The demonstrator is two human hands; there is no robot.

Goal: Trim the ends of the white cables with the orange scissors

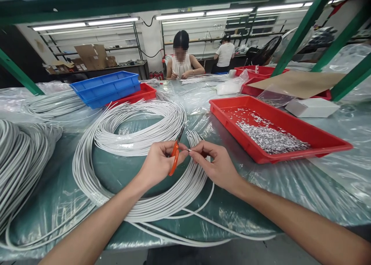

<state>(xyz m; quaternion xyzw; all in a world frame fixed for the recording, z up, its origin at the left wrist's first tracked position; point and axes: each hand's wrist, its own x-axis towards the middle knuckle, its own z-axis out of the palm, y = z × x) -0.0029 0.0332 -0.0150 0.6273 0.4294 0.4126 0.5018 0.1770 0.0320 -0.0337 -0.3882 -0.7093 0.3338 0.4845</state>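
My left hand [159,162] is closed around orange-handled snips [175,153], the blades pointing up and away. My right hand [215,162] pinches the end of a white cable [189,150] just beside the snips' handle. Both hands hover over a big coil of white cables [136,141] lying on the plastic-covered green table. The cable in my right hand trails down toward me across the coil.
A red tray [278,120] with several small metal pieces sits to the right. Blue and red trays [106,88] stand at the back left, more cable bundles [20,157] at the far left. A seated person [181,62] works across the table; another stands further back.
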